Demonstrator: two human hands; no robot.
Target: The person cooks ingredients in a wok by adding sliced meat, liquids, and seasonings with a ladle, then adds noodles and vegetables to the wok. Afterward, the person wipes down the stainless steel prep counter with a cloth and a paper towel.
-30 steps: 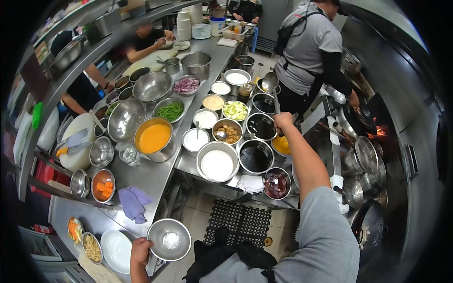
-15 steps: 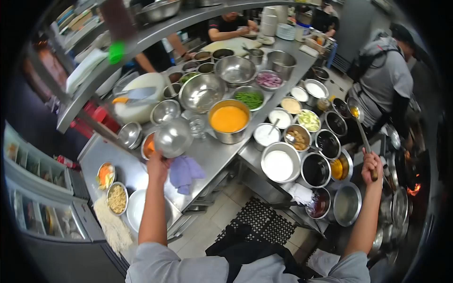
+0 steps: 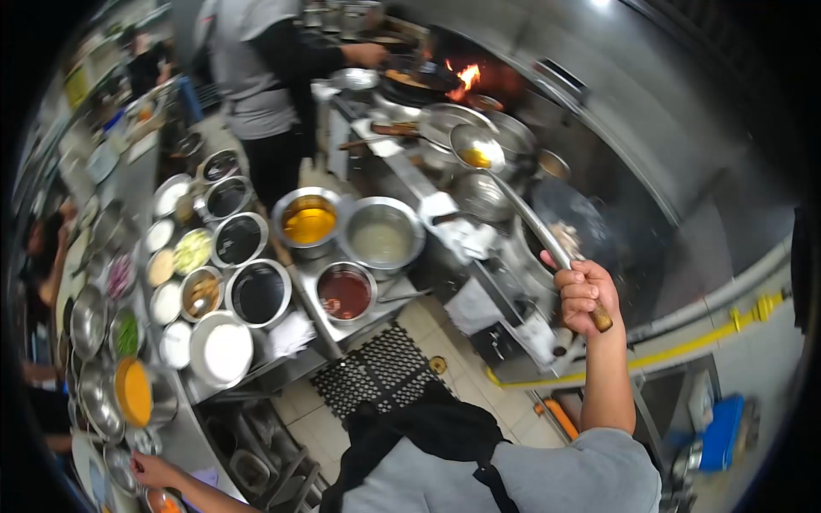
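Note:
My right hand point(image 3: 586, 295) is wrapped around the wooden-ended handle of a long metal ladle point(image 3: 534, 224). Yellow liquid lies in the ladle's bowl, which is raised over the stove side beside several stacked metal pans point(image 3: 457, 124). Far to the lower left, my left hand point(image 3: 156, 472) has its fingers curled at the rim of a small metal bowl point(image 3: 120, 468); blur softens the contact. Close to that hand are a clear glass point(image 3: 147, 441), a pot of orange liquid point(image 3: 133, 391) and a bowl with orange pieces point(image 3: 165, 503).
A pot of yellow liquid point(image 3: 309, 221), a pot of cloudy liquid point(image 3: 381, 234) and a pot of red sauce point(image 3: 346, 291) stand centrally. A co-worker point(image 3: 261, 77) works at a wok point(image 3: 419, 85) near flames point(image 3: 466, 79). A yellow pipe point(image 3: 684, 342) runs along the right wall.
My view has swung right toward the stove. The ladle has moved from over the sauce pots to the stove side. My left hand has shifted toward the glass and the neighbouring bowls.

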